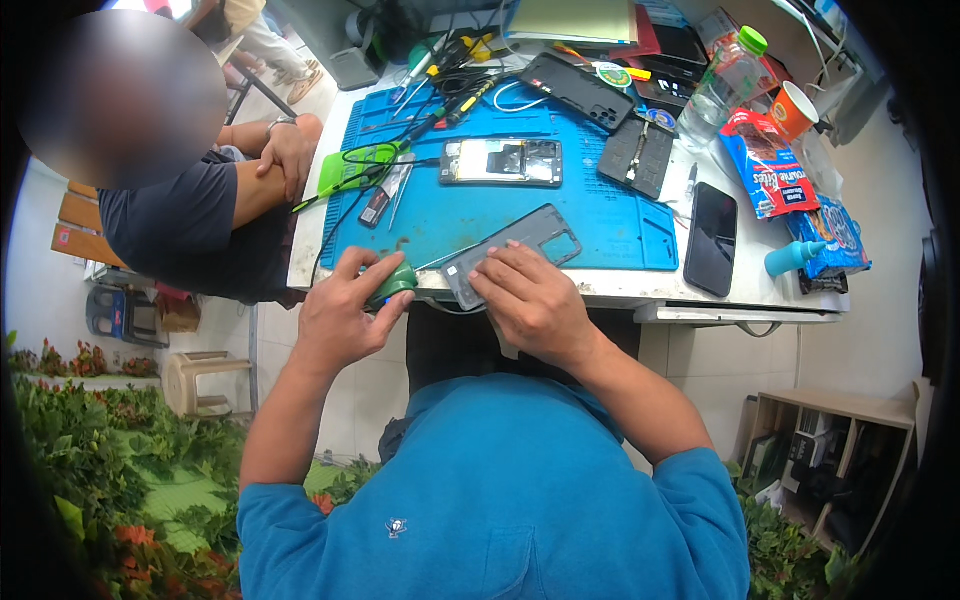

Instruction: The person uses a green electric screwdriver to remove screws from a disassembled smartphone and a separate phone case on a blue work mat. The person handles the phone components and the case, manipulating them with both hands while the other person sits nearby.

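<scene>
My left hand (345, 305) is closed around a small green rounded thing (396, 285); a thin metallic line runs from near it toward the cover, and I cannot tell whether it is its tip. With bent fingers, my right hand (535, 305) grips a grey phone back cover (520, 243) at the mat's front edge. The cover lies tilted, its camera cutout to the far right. Beyond it, an opened phone (501, 162) with its inner parts showing rests on the blue repair mat (440, 215).
A dark phone back (578, 90), a black phone part (638, 153), screwdrivers and cables crowd the back. At right are a dark phone (711, 240), a teal dropper bottle (792, 258), snack packs (768, 165), a water bottle (722, 88) and a paper cup (793, 108). A person (185, 215) sits at left.
</scene>
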{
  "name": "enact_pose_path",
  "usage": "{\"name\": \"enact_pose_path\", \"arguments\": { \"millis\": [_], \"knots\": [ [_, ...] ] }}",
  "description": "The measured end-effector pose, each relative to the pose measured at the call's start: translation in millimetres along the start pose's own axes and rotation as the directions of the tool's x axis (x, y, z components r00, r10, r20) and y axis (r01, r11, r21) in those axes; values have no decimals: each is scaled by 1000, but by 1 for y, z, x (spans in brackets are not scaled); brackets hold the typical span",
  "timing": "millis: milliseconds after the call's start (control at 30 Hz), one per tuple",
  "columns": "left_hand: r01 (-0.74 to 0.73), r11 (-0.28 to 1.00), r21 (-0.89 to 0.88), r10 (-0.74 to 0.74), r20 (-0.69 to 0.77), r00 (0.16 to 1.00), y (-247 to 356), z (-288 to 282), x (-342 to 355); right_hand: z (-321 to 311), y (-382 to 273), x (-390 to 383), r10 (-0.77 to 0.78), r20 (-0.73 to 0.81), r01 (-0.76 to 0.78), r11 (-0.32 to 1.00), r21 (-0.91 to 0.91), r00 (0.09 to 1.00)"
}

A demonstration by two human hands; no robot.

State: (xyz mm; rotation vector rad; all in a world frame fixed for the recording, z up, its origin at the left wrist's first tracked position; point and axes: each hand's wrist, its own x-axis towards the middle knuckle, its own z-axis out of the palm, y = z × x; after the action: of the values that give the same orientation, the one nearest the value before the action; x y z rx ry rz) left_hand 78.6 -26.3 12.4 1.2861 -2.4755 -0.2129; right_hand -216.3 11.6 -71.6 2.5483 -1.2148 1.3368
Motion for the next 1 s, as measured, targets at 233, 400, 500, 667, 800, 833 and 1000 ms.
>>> {"name": "enact_pose_path", "arguments": {
  "millis": [233, 400, 500, 667, 800, 833, 1000],
  "knots": [
    [-32, 999, -17, 31, -52, 998, 6, 4, 11, 0, -1, -1, -1, -5, 1, 1000, 2, 1000],
    [-75, 997, 30, 76, -22, 997, -1, -4, 8, 1, 0, -2, 5, -13, -5, 1000, 9, 1000],
    [-68, 997, 35, 68, 8, 998, -5, -5, 2, 2, 0, -3, 7, -14, -6, 1000, 8, 1000],
    [-40, 999, 13, 40, -27, 999, -5, 1, 3, 3, 0, -4, 7, -14, -7, 1000, 7, 1000],
    [-28, 999, 23, 29, -52, 998, -2, 0, 8, 1, 0, -3, 8, -10, -8, 1000, 10, 1000],
    [-47, 998, 32, 49, -64, 997, -5, -2, 8, 0, 0, -3, 8, -13, -8, 1000, 15, 1000],
    [-78, 997, 13, 78, -3, 997, -8, -2, 5, 2, 0, -4, 8, -22, -8, 1000, 6, 1000]
  ]
}}
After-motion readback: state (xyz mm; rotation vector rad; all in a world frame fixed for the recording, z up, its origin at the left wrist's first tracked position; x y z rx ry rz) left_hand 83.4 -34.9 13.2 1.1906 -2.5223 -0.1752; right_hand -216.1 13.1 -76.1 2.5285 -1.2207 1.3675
